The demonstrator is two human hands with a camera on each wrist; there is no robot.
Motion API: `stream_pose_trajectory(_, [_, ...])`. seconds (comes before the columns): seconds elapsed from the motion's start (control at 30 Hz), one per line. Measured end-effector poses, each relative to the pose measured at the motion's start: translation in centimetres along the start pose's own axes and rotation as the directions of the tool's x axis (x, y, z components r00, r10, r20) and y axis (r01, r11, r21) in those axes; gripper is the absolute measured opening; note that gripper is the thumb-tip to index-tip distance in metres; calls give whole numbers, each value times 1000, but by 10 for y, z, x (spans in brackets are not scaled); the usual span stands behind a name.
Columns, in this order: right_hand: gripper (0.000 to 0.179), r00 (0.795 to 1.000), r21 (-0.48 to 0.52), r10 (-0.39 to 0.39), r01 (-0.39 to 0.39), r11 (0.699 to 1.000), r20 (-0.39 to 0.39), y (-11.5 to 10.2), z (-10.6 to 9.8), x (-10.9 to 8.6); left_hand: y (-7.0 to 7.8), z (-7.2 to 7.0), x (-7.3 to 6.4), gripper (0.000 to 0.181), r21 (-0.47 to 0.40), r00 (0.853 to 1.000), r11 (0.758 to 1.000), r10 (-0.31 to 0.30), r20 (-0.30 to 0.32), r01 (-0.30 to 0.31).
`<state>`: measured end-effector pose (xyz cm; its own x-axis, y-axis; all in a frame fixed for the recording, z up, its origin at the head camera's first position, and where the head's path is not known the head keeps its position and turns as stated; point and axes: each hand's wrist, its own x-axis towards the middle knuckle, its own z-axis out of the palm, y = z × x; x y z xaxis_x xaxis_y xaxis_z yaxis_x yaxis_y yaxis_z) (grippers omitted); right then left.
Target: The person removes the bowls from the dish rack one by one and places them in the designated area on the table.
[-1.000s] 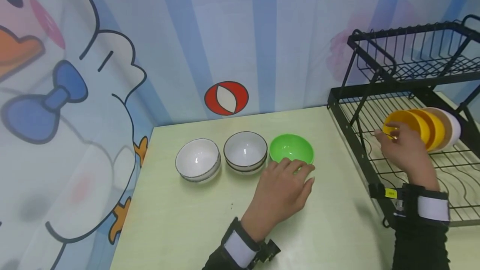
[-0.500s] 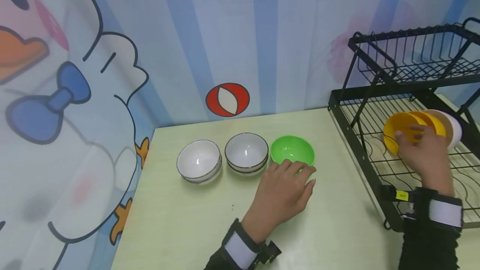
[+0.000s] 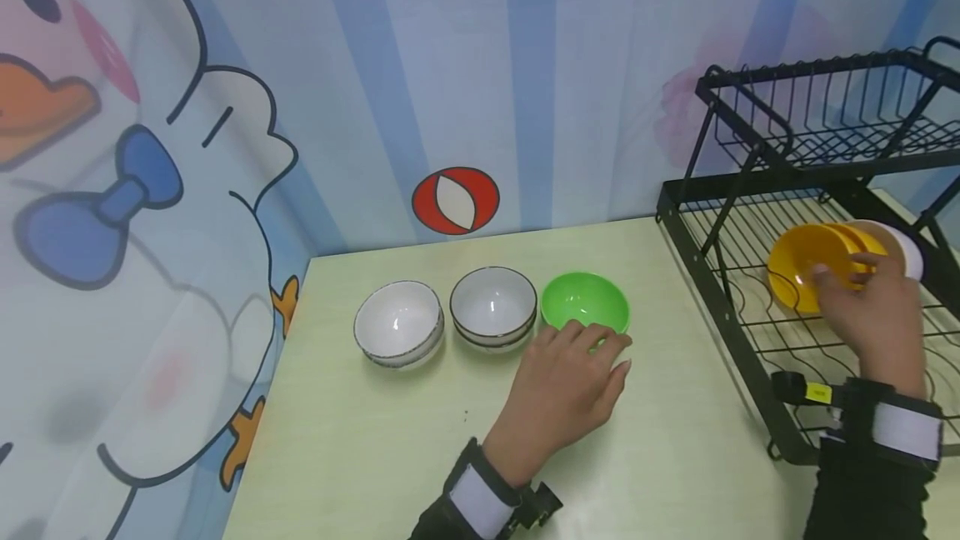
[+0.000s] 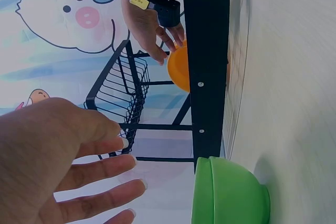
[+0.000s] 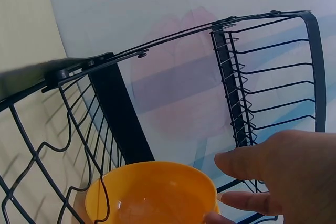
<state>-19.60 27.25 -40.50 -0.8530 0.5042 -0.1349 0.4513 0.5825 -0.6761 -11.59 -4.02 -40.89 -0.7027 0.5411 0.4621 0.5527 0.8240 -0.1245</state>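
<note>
My left hand [image 3: 566, 382] hovers at the near side of the green bowl [image 3: 585, 298], fingers loosely spread and holding nothing. In the left wrist view a second rim shows on the green bowl [image 4: 231, 192], so two are stacked. Over at the dish rack [image 3: 705, 273], my right hand [image 3: 873, 311] is beside the front yellow bowl [image 3: 802, 269], which stands on its side facing left. Another yellow bowl [image 3: 858, 240] and a white one [image 3: 903, 252] stand behind it. In the right wrist view the thumb is apart from the yellow bowl [image 5: 152, 192], with fingertips near its rim.
Two stacks of white bowls with dark rims, a left stack [image 3: 399, 323] and a middle stack [image 3: 492, 307], stand on the pale table [image 3: 360, 440] left of the green bowl. The rack's upper basket [image 3: 840, 107] overhangs the back. A printed curtain [image 3: 585, 65] closes off the rear.
My right hand has moved right and slightly toward me, off the front yellow bowl's opening to its right rim. That bowl stays in the rack. The left hand has stayed in place.
</note>
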Motion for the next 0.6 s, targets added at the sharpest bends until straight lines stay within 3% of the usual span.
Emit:
stream_pose_trajectory(0.4, [67,1000,-61,2,-3,998,-13,7,-1,2,3,-1,0,25,6,1000,1000,16,-9,-16])
stream_pose_trajectory(0.6, [69,1000,-46,-21,22,999,5,10,0,6,3,-1,0,24,5,1000,1000,19,-6,-19])
